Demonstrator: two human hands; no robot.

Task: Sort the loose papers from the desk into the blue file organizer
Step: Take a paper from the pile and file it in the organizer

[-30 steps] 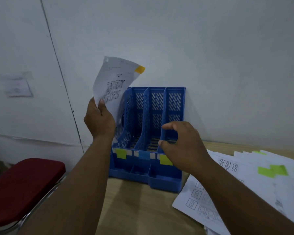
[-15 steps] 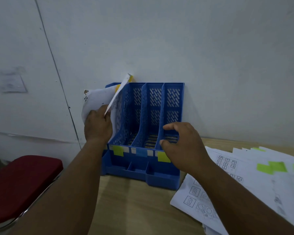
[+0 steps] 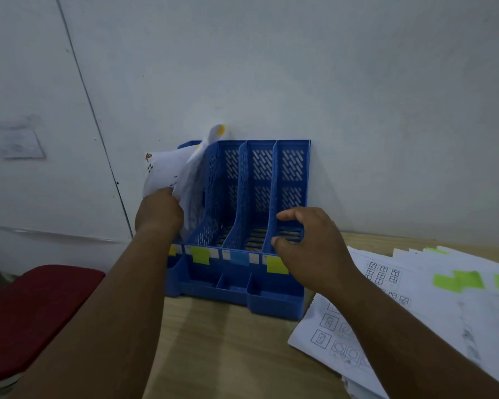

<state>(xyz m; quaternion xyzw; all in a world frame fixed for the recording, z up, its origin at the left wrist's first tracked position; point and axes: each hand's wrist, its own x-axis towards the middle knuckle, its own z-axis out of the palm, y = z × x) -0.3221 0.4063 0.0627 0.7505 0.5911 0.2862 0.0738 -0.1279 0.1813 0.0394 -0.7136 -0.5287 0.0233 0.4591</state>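
Where the pale wooden desk (image 3: 228, 349) nears the wall, loose white printed sheets with green sticky tabs (image 3: 432, 306) lie fanned at right. Right hand (image 3: 311, 249), fingers curled, grips the blue perforated plastic file organizer (image 3: 251, 223). Left hand (image 3: 159, 211) pinches a bent white sheet with a yellow tab (image 3: 182, 171), partly inside the leftmost slot.

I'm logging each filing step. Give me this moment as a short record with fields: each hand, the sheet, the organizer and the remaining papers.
left hand: grips a sheet, pushing it into the leftmost slot
sheet: bent, orange tab at top corner, partly in the slot
right hand: fingers curled at the rightmost divider, steadying the organizer
blue file organizer: upright against the wall, coloured labels on its front
loose papers: spread on the desk, right of the organizer
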